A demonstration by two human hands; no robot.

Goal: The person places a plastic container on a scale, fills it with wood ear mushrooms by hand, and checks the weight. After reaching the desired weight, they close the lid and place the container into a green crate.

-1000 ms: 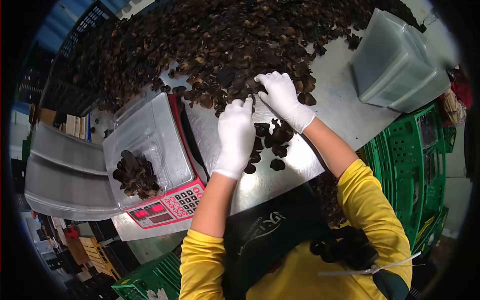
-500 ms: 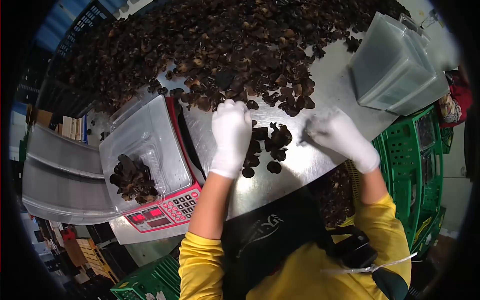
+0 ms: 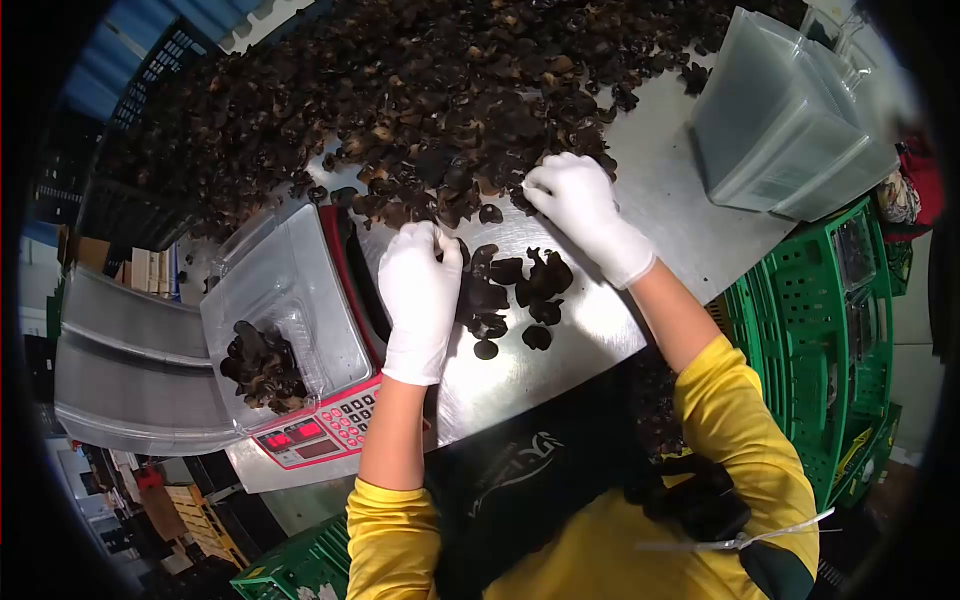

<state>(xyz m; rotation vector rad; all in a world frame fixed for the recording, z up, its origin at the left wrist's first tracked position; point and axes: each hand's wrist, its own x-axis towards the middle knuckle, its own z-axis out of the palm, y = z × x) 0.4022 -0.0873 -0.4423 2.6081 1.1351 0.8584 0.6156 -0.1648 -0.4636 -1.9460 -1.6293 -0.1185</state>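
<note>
Both my hands wear white gloves. My left hand [image 3: 420, 300] is over the steel table beside the scale, its fingers pinched around a dark wood ear mushroom that shows only in part. My right hand [image 3: 580, 205] has reached the near edge of the big mushroom pile [image 3: 450, 110], fingers curled down on a wood ear mushroom there; the fingertips are partly hidden. Between my hands and nearer to me lies a small group of loose wood ear mushrooms [image 3: 540, 285]. On the scale [image 3: 350, 345], a clear plastic tray [image 3: 315, 350] holds a clump of mushrooms [image 3: 262, 365].
Stacked clear plastic containers [image 3: 780, 130] stand at the table's right. Green crates [image 3: 810, 330] are stacked below them. More clear trays or lids [image 3: 140, 370] are nested left of the scale, and a black crate [image 3: 135, 205] stands at the far left.
My right hand has moved left and away from me, from bare table to the pile's edge. My left hand has drawn back slightly toward the scale. More mushrooms show in the small group.
</note>
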